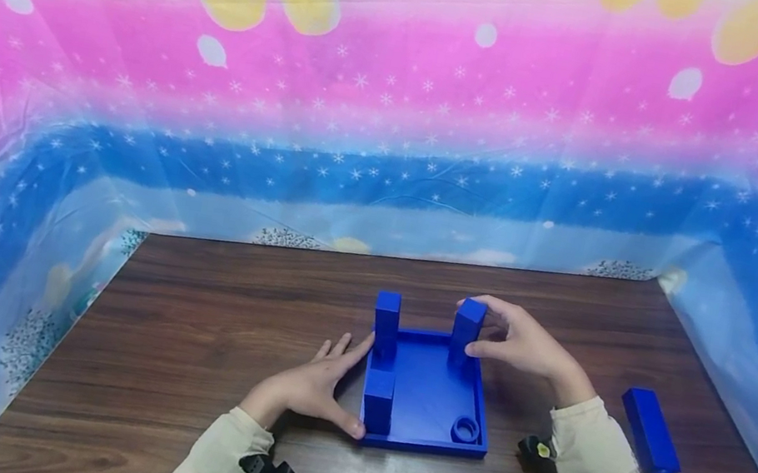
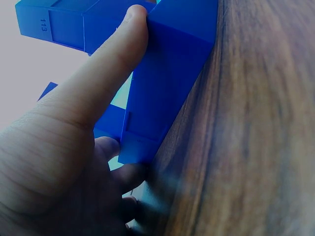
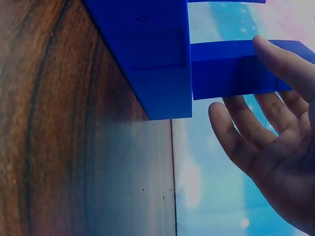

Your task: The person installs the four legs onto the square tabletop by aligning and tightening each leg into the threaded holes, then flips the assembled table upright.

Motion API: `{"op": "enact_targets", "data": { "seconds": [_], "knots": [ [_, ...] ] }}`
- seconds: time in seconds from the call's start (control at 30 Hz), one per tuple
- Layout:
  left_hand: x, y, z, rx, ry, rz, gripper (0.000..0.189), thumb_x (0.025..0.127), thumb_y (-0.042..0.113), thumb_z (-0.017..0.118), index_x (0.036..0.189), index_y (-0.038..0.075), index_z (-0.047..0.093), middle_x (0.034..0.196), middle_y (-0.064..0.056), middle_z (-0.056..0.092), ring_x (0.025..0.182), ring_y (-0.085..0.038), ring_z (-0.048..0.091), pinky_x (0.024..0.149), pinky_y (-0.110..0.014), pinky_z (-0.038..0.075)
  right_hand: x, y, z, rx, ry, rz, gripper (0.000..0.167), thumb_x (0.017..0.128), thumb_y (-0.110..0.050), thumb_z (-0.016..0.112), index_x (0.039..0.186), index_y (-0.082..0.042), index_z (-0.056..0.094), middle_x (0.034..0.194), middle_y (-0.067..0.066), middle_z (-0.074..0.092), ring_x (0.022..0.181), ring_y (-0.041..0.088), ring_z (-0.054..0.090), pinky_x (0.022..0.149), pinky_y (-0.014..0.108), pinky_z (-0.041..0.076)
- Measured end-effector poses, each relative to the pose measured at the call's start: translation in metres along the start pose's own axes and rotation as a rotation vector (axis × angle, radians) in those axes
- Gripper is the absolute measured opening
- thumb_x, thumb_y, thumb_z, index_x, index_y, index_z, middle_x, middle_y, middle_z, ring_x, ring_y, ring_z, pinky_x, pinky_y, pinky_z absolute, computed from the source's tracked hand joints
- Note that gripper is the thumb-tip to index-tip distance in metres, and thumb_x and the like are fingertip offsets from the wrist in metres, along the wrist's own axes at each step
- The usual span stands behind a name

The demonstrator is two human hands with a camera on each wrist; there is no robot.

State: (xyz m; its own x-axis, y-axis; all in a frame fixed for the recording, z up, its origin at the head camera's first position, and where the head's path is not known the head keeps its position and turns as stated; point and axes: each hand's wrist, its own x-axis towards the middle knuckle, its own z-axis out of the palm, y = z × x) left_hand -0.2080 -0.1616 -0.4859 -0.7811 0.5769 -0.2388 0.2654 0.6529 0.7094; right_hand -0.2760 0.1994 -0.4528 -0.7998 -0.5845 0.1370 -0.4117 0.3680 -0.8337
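A shallow blue square tray [image 1: 430,398] with raised rims lies on the table. Blue square posts stand upright at three of its corners: far left [image 1: 386,324], near left [image 1: 377,404] and far right [image 1: 466,332]. At the near right corner is a round blue socket ring [image 1: 465,430]. My left hand [image 1: 310,385] spreads along the tray's left side, its thumb at the near left corner and fingers stretched toward the far end. With thumb on one side and fingers on the other, my right hand [image 3: 275,113] grips the far right post [image 3: 221,73].
A loose blue post [image 1: 650,432] with a narrower round end lies on the wooden table [image 1: 205,316] at the right, beyond my right forearm. A patterned cloth [image 1: 362,157] hangs around the table's back and sides. Each wrist wears a black camera [image 1: 269,472].
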Motion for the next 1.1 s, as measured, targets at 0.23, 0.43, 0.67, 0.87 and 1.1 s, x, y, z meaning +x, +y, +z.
{"op": "enact_targets", "data": {
  "seconds": [0.23, 0.43, 0.67, 0.87, 1.1],
  "knots": [
    [0.000, -0.001, 0.000, 0.008, 0.003, 0.010, 0.138, 0.074, 0.048, 0.097, 0.172, 0.021, 0.004, 0.176, -0.018, 0.000, 0.160, -0.037, -0.013, 0.126, -0.062, -0.004, 0.000, -0.001, 0.003, -0.029, 0.035, 0.003, 0.059, 0.087, -0.010, 0.088, 0.139, -0.004, 0.060, 0.122, 0.009, 0.072, 0.110, 0.029, 0.070, 0.091, 0.047, 0.059],
    [0.000, -0.001, 0.000, 0.006, 0.001, 0.007, 0.138, 0.074, 0.048, 0.096, 0.172, 0.021, 0.003, 0.176, -0.017, -0.001, 0.160, -0.037, -0.014, 0.126, -0.062, -0.004, 0.001, -0.001, 0.004, -0.065, 0.061, 0.026, 0.054, 0.087, -0.015, 0.089, 0.133, -0.009, 0.062, 0.115, 0.006, 0.074, 0.102, 0.025, 0.071, 0.089, 0.046, 0.058],
    [0.000, -0.001, 0.000, 0.008, -0.006, 0.014, 0.138, 0.074, 0.050, 0.096, 0.172, 0.021, 0.003, 0.176, -0.017, -0.002, 0.160, -0.037, -0.014, 0.126, -0.062, -0.005, -0.001, -0.001, 0.007, -0.111, 0.070, 0.074, 0.055, 0.089, -0.024, 0.088, 0.134, -0.008, 0.061, 0.118, 0.006, 0.073, 0.103, 0.024, 0.070, 0.090, 0.048, 0.056],
    [0.000, -0.002, 0.000, 0.002, -0.009, 0.015, 0.138, 0.074, 0.051, 0.095, 0.172, 0.021, 0.002, 0.176, -0.017, -0.003, 0.160, -0.037, -0.015, 0.126, -0.062, -0.005, 0.000, -0.002, 0.010, -0.116, 0.085, 0.081, 0.055, 0.089, -0.026, 0.088, 0.133, -0.008, 0.062, 0.115, 0.005, 0.074, 0.102, 0.023, 0.070, 0.090, 0.047, 0.056],
    [0.000, -0.001, 0.000, 0.005, -0.003, 0.022, 0.138, 0.074, 0.050, 0.096, 0.172, 0.021, 0.003, 0.176, -0.018, -0.003, 0.160, -0.038, -0.014, 0.126, -0.062, -0.005, 0.002, -0.001, 0.012, -0.121, 0.108, 0.064, 0.047, 0.089, -0.025, 0.088, 0.126, -0.009, 0.065, 0.104, 0.001, 0.074, 0.094, 0.019, 0.070, 0.083, 0.042, 0.055]
  ]
}}
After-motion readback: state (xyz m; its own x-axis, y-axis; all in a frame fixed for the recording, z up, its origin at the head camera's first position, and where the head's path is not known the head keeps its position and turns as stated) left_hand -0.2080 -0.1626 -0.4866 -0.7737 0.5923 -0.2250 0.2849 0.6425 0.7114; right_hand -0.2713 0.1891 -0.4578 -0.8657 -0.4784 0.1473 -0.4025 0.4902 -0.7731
